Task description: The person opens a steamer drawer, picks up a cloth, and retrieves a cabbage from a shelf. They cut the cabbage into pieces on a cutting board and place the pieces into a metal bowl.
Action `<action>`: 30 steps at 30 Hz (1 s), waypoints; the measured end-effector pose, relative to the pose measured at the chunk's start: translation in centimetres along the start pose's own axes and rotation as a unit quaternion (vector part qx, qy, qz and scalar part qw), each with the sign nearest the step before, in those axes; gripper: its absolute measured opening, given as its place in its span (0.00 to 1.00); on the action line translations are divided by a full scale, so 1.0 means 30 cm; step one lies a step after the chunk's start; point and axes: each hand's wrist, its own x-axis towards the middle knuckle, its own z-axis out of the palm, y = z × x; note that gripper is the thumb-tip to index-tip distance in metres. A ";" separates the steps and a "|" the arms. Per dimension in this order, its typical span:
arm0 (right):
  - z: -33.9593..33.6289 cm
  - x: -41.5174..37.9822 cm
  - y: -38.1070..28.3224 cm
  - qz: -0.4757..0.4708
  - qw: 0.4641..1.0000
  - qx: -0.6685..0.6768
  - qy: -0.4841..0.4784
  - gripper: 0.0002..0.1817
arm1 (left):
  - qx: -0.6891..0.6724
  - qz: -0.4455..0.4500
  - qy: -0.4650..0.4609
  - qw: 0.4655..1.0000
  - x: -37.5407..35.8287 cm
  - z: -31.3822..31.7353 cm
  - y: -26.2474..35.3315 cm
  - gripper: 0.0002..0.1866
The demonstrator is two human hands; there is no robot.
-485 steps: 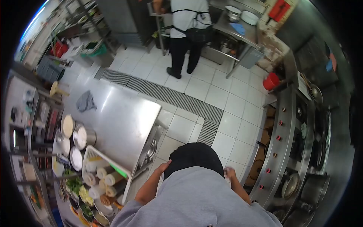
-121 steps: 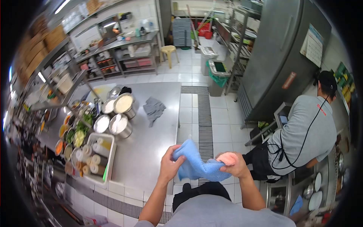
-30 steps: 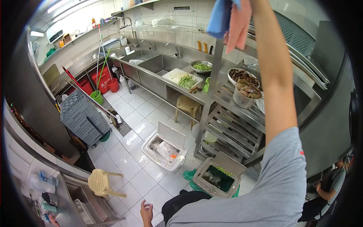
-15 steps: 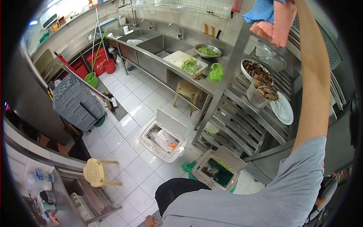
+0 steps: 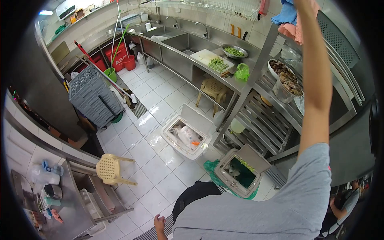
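The right hand (image 5: 301, 2) is showing only partly at the upper edge, its fingers lying out of sight, so I cannot tell their grip. Right beside them a blue cloth (image 5: 285, 13) and a pink cloth (image 5: 293, 33) are hanging together. Below those fingers, a clear tub (image 5: 283, 93) of brown food is standing on a metal rack (image 5: 261, 62). The left hand's (image 5: 159, 222) fingers are resting released, half curled, with a yellow stool (image 5: 108, 169) standing beyond them, leftward.
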 end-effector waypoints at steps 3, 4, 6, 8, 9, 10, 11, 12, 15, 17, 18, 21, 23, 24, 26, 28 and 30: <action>-0.077 -0.224 -0.277 0.030 0.927 0.149 -0.343 0.28 | -0.053 -0.124 0.049 0.990 -0.077 -0.106 -0.135 0.26; 0.117 -0.482 -0.248 -0.030 0.973 0.137 -0.185 0.12 | -0.062 -0.127 0.057 0.988 -0.109 -0.142 -0.180 0.26; 0.100 -0.856 -0.467 -0.040 0.935 0.246 -0.253 0.16 | -0.131 -0.183 0.110 0.968 -0.198 -0.201 -0.264 0.23; 0.105 -1.259 -0.633 0.013 0.856 0.222 -0.467 0.23 | -0.115 -0.193 0.118 0.967 -0.224 -0.257 -0.427 0.10; 0.180 -1.597 -0.667 0.005 0.822 0.252 -0.511 0.23 | -0.053 -0.145 0.148 0.977 -0.293 -0.270 -0.420 0.17; 0.145 -1.829 -0.746 0.016 0.777 0.313 -0.546 0.22 | 0.099 -0.058 0.155 0.981 -0.280 -0.288 -0.544 0.24; 0.094 -2.065 -0.826 0.003 0.740 0.277 -0.613 0.16 | 0.022 -0.073 0.225 0.971 -0.312 -0.262 -0.550 0.27; -0.013 -2.155 -0.915 0.022 0.650 0.336 -0.682 0.18 | 0.242 0.061 0.243 0.938 -0.327 -0.276 -0.574 0.24; -0.268 -2.377 -1.175 -0.126 0.585 0.499 -0.627 0.40 | -0.142 0.060 0.396 0.905 -0.395 -0.213 -0.292 0.39; -0.345 -2.419 -1.345 -0.086 0.422 0.561 -0.707 0.41 | -0.209 0.001 0.389 0.897 -0.351 -0.220 -0.137 0.44; -0.371 -2.430 -1.422 -0.012 0.283 0.569 -0.772 0.42 | -0.193 0.036 0.395 0.898 -0.363 -0.239 0.028 0.42; -0.460 -2.265 -1.678 0.247 0.028 0.469 -0.848 0.42 | -0.086 0.190 0.440 0.874 -0.383 -0.268 0.420 0.37; -0.516 -2.152 -1.794 0.277 -0.079 0.494 -0.820 0.44 | -0.075 0.234 0.452 0.857 -0.378 -0.313 0.511 0.36; -0.538 -2.140 -1.820 0.325 -0.174 0.511 -0.776 0.46 | -0.023 0.258 0.453 0.853 -0.374 -0.316 0.505 0.36; -0.524 -2.266 -1.931 0.338 -0.371 0.466 -0.729 0.49 | 0.083 0.304 0.447 0.838 -0.350 -0.387 0.514 0.36; -0.505 -2.127 -2.059 0.221 -0.338 0.461 -0.790 0.50 | 0.194 0.344 0.439 0.807 -0.311 -0.475 0.532 0.36; -0.507 -1.975 -2.154 0.243 -0.322 0.447 -0.798 0.49 | 0.185 0.210 0.502 0.818 -0.238 -0.556 0.352 0.37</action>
